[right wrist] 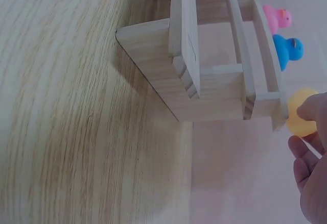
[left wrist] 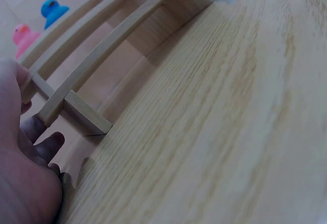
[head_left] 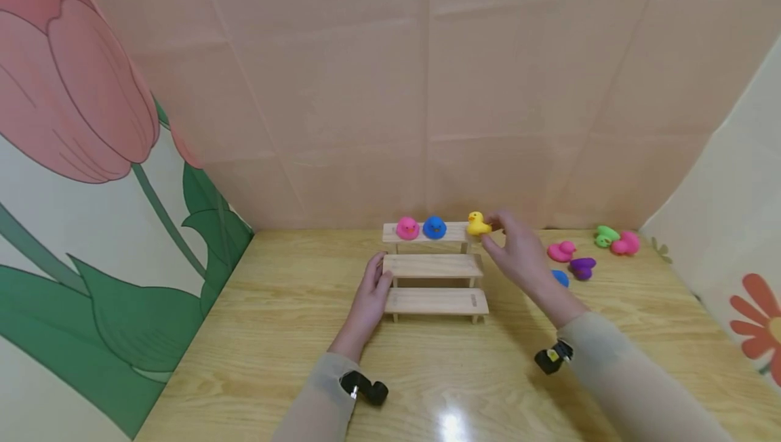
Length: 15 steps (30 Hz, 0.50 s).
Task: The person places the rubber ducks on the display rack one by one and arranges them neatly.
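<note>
A three-tier wooden stand is on the table. My left hand grips its left end, with the thumb at a tier's edge and fingers beneath in the left wrist view. On the top tier, a pink rubber duck sits at the left, with a blue rubber duck beside it. My right hand pinches a yellow rubber duck between thumb and fingers at the right end of that tier. In the right wrist view the yellow duck overlaps the tier's end.
To the right lie a pink duck, a purple duck and a blue duck partly hidden by my right arm. Farther right, a green duck is beside another pink duck. A wall covering rises behind the table.
</note>
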{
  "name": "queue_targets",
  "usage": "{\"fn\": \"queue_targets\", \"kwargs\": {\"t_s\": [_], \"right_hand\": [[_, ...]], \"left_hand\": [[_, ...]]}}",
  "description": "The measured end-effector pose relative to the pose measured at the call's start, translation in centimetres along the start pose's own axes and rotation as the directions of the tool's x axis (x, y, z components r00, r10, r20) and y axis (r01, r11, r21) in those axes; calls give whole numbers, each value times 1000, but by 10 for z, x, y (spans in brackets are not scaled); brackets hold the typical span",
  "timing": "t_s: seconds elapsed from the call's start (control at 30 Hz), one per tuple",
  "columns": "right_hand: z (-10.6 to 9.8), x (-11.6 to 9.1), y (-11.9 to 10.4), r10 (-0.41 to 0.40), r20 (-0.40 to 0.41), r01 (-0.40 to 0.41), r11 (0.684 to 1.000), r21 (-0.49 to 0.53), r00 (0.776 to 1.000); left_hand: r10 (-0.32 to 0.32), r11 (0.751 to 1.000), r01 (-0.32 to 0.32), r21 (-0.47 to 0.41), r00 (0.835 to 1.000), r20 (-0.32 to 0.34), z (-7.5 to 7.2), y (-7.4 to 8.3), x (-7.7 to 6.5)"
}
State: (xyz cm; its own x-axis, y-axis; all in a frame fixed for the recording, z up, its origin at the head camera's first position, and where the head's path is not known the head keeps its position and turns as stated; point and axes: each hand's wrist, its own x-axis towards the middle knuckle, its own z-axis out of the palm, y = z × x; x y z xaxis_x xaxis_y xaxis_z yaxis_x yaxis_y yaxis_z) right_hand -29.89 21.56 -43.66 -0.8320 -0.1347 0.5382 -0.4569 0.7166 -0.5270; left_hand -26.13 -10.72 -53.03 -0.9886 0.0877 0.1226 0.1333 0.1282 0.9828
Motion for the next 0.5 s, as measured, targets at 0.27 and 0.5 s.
{"fn": "queue_targets", "kwargs": {"t_s": [0.27,0.5], "right_hand": [[6,5,-2,11,15,-11,1000,12,1000],[9,6,-2,1,17,-1,1000,20,1000]], "left_hand": [[-4,1000,4,5,1000,3,0,1,-1],[3,1000,-3,6,1000,4,1,1,0]]}}
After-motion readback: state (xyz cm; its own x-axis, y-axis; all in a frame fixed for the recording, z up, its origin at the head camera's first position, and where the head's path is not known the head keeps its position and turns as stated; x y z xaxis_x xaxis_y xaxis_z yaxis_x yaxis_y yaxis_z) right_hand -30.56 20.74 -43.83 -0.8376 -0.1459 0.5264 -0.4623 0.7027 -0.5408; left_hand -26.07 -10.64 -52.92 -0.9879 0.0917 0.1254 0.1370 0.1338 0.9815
